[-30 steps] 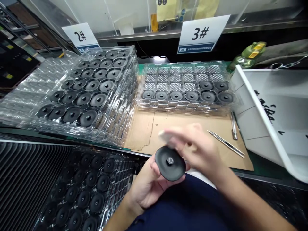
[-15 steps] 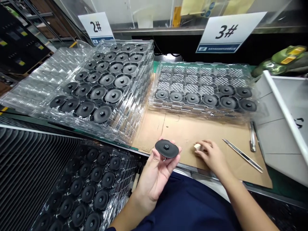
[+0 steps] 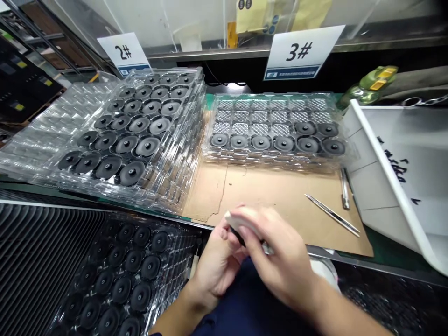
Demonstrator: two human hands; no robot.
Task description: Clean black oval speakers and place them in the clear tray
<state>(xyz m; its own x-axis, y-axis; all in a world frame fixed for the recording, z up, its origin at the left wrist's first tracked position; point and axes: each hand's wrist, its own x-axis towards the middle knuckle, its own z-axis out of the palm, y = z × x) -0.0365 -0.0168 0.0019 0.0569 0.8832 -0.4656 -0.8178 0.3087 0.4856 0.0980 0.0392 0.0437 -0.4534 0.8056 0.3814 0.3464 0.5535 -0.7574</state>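
Note:
My left hand [image 3: 215, 263] holds a black round disc [image 3: 237, 234] in front of my body; most of the disc is hidden behind my fingers. Pinched in my right hand [image 3: 283, 254] is a small white block [image 3: 228, 215], pressed against or very close to the disc's edge. My right fingers cover much of both. Beyond my hands, a clear plastic tray [image 3: 269, 156] carries black discs in its front row and at its right end, with its other pockets bare.
A tall stack of clear trays [image 3: 175, 163] with black discs stands at left under a "2#" sign [image 3: 125, 52]. More discs lie in a tray [image 3: 140, 266] below. Tweezers [image 3: 332, 214], a metal-ended tool [image 3: 345, 189] and a white bin [image 3: 381, 186] are at right.
My right hand has come left from the cardboard with the white block and met the disc in my left hand. The disc has tilted. The view has shifted right.

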